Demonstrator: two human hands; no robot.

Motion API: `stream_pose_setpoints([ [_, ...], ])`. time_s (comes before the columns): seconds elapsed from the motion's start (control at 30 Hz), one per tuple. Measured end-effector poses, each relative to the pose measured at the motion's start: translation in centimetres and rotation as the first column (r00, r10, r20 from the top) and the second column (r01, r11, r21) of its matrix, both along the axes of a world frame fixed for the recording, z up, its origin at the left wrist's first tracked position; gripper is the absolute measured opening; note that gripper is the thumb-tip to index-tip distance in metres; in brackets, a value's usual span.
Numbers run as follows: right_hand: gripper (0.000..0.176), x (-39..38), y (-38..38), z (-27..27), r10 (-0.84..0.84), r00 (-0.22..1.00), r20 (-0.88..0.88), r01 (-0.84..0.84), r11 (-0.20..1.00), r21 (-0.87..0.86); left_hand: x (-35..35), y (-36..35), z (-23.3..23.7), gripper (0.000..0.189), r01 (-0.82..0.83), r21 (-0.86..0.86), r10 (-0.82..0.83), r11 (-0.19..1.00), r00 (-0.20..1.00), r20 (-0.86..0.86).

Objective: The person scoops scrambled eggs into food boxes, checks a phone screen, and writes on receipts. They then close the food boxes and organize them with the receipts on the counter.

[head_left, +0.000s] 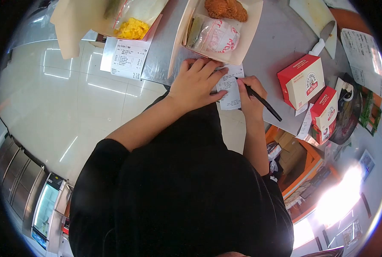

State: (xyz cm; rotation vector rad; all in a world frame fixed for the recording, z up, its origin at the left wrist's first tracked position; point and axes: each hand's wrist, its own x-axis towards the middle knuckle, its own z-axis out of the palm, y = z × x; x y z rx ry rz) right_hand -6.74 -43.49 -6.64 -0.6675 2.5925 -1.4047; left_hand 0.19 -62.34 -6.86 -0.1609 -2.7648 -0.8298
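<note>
My right hand (252, 92) is closed around a black pen (266, 105), its tip at the upper part of a printed receipt (231, 96). The receipt lies at the table edge, partly under an open meal box (251, 32). With fingers stretched out, my left hand (197, 83) rests flat along the box's near edge, its fingertips by the box and its thumb on the receipt. Inside that box are a piece of fried chicken (226, 9) and a paper-wrapped item (222, 36) with red print.
Another open box (101, 21) with yellow food (132, 28) stands at left, over a second receipt (129, 58). Two closed red-and-white boxes (303, 81) (325, 110) stand at right on the metal table (272, 51). A knife (317, 47) lies near a cutting board (313, 17).
</note>
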Motion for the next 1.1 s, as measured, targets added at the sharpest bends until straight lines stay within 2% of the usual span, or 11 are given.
stream_pose_setpoints([
  [0.13,0.005,-0.1,0.2,-0.2,-0.037,0.998,-0.042,0.038,0.999,0.018,0.0,0.0,0.0,0.052,0.002,-0.003,-0.002,1.000,1.000,-0.010],
  [0.2,0.006,0.2,1.0,-0.2,-0.058,0.993,0.100,0.065,0.995,-0.073,0.0,0.0,-0.1,0.053,0.005,-0.005,-0.005,1.000,1.000,-0.008],
  [0.23,0.006,0.3,1.0,-0.1,-0.058,0.993,0.099,0.065,0.995,-0.073,0.0,0.0,-0.1,0.054,0.005,-0.007,-0.005,1.000,1.000,-0.007],
  [0.3,0.006,0.3,0.9,0.3,0.035,0.993,0.112,-0.030,0.999,-0.046,-0.1,0.0,0.1,0.055,0.008,-0.016,-0.008,1.000,1.000,0.008],
  [0.5,0.007,0.7,1.3,-0.3,-0.065,0.992,0.105,0.071,0.996,-0.054,-0.1,0.0,0.0,0.057,0.013,-0.041,-0.012,0.999,1.000,0.017],
  [0.93,0.006,0.4,1.0,0.1,0.003,0.994,0.109,0.006,0.996,-0.083,0.0,0.1,0.0,0.062,0.003,-0.014,-0.002,1.000,0.998,0.068],
  [1.0,0.009,0.5,1.0,0.3,0.023,0.996,0.085,-0.024,1.000,0.010,-0.1,0.0,0.0,0.059,0.009,-0.033,-0.007,0.999,0.999,0.050],
  [1.1,0.005,0.5,0.5,0.4,-0.052,0.998,0.037,0.051,0.999,0.012,-0.2,0.0,0.1,0.057,0.015,-0.050,-0.013,0.999,0.999,0.031],
])
